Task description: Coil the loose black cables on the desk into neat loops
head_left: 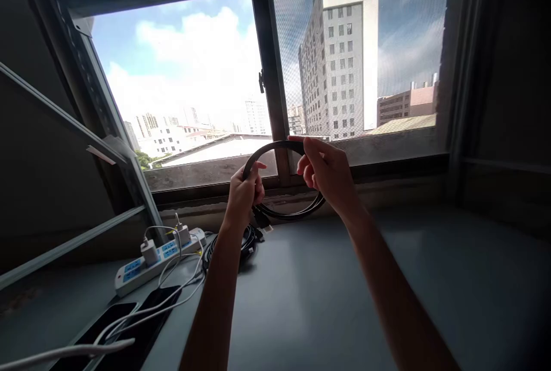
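Observation:
A black cable is coiled into a loop and held up above the grey tabletop, in front of the window. My left hand grips the loop's left side, its fingers closed round the strands. On the upper right of the loop, my right hand pinches the cable between thumb and fingers. A dark plug end hangs from the coil just below my left hand. Partly hidden behind my left forearm, a second coil of black cable lies on the table.
At the left a white power strip with blue sockets carries white chargers. White cords run from them across two dark phone-like slabs. Metal shelf posts flank the window at the back.

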The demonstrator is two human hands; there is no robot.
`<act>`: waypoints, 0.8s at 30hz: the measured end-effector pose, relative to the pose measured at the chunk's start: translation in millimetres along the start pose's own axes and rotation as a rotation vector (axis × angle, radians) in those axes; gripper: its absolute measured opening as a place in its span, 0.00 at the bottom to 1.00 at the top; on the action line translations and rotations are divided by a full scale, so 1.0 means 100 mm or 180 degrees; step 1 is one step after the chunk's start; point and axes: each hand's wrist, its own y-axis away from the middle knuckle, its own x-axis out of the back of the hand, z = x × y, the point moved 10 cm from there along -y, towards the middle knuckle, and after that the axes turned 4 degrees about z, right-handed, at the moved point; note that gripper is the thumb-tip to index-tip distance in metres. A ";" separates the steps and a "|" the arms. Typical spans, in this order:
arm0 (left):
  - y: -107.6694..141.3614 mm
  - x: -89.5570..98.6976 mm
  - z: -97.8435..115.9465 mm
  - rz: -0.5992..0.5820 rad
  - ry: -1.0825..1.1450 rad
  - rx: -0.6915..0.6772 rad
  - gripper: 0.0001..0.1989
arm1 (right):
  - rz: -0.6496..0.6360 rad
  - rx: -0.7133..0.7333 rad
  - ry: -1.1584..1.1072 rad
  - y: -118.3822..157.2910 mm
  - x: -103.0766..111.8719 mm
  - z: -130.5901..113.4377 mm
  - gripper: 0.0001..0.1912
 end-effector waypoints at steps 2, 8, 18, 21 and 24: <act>0.00 -0.03 -0.01 -0.0104 0.0108 0.0063 0.11 | 0.0032 0.0057 0.0117 -0.02 0.03 0.03 0.20; 0.05 -0.09 0.00 -0.0262 -0.0133 0.0229 0.16 | 0.0080 0.0258 0.0503 -0.08 0.09 0.10 0.19; 0.09 0.04 0.16 0.0077 -0.0230 0.0009 0.22 | 0.0218 0.0451 0.1617 -0.02 0.08 0.05 0.20; 0.12 0.13 0.31 0.0309 -0.0193 -0.0256 0.23 | 0.0134 0.0398 0.1900 -0.02 0.11 0.07 0.09; 0.16 0.19 0.43 0.0538 -0.0137 -0.0514 0.22 | -0.0057 0.0310 0.1878 -0.01 0.10 0.08 0.13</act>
